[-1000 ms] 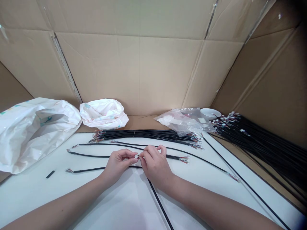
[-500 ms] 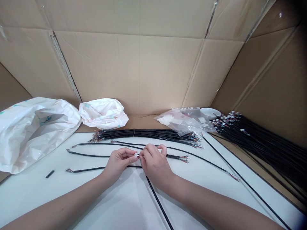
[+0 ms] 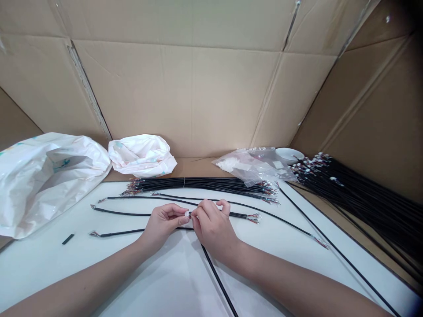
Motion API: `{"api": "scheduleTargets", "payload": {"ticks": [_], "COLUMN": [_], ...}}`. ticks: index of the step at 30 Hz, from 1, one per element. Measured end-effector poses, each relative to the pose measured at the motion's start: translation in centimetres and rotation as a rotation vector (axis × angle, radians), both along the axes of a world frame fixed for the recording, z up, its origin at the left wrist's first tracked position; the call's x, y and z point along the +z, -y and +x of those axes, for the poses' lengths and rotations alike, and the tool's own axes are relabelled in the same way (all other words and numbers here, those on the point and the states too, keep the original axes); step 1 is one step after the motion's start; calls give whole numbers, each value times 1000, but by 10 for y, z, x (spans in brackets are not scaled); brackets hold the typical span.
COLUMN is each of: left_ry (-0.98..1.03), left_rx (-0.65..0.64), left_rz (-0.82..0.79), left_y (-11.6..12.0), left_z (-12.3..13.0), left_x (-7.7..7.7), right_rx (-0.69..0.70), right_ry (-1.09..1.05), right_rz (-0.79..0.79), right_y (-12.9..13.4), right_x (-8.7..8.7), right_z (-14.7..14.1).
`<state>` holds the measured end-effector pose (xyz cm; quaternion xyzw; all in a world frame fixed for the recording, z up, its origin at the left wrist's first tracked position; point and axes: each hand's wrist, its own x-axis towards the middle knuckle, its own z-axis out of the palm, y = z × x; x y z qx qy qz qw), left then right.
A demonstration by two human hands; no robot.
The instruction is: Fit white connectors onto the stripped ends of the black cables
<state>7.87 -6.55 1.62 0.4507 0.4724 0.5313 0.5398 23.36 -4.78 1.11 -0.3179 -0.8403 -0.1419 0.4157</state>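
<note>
Readable text: none; no word, brand or number can be made out.
Large white bag [image 3: 23, 185]: teal printed marks, one of them within the folds; too small to read as letters or figures.
Small white bag [image 3: 145, 164]: pale blue printed patches, blurred by creases.
Clear plastic bag [image 3: 254, 172]: a pale rectangle [image 3: 278, 165], perhaps a label; wording illegible.
White connector [image 3: 187, 214]: any marking too small to tell.

We observe a white tabletop [image 3: 165, 281] under diffuse light. Behind the tabletop, we record a creased cardboard wall [image 3: 178, 97]; right of the tabletop, a darker cardboard panel [image 3: 373, 119]; along its far edge, a brown strip [image 3: 194, 166].
</note>
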Motion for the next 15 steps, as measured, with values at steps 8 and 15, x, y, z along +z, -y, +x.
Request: {"api": "scheduleTargets", "payload": {"ticks": [8, 15], "left_ry": [-140, -320], "left_rx": [-16, -5], "left_rz": [60, 148], "left_y": [0, 0], "left_z": [0, -1], "left_x": [4, 7], "right_rx": [-3, -21], "right_ry": [-29, -43], "right_rz": [-39, -78], "right_y": [-2, -2], "right_x": [1, 3], "right_z": [0, -1]}}
